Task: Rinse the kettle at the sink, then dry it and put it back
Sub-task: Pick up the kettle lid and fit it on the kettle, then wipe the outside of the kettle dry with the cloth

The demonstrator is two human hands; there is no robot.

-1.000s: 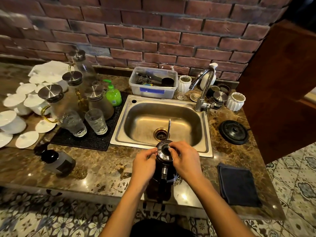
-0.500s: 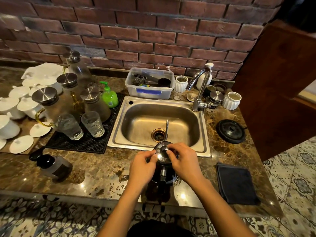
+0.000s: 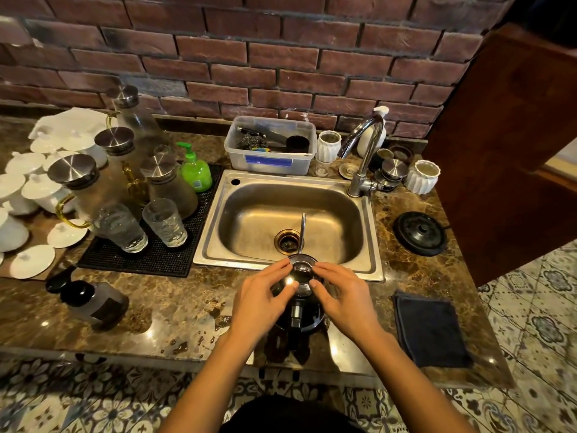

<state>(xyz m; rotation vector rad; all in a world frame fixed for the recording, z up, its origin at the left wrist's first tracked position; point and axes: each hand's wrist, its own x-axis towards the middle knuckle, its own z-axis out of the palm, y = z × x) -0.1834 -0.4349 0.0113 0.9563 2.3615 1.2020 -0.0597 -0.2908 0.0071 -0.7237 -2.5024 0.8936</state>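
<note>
The dark kettle (image 3: 299,317) stands on the marble counter just in front of the steel sink (image 3: 359,232). Its thin spout (image 3: 302,229) points out over the basin. Both my hands are on its round steel lid (image 3: 302,271). My left hand (image 3: 259,301) pinches the lid's left rim between thumb and fingers, and my right hand (image 3: 346,301) pinches the right rim the same way. The hands hide most of the kettle's shoulders. No water runs from the faucet (image 3: 363,151).
A dark folded cloth (image 3: 431,329) lies on the counter to the right, with a round black base (image 3: 420,233) behind it. To the left, a black mat holds glasses (image 3: 120,228), carafes and green soap (image 3: 195,170). A dark bottle (image 3: 93,300) lies front left.
My fingers have shifted from the lid's centre out to its rim and spread a little. The kettle stays where it was on the counter.
</note>
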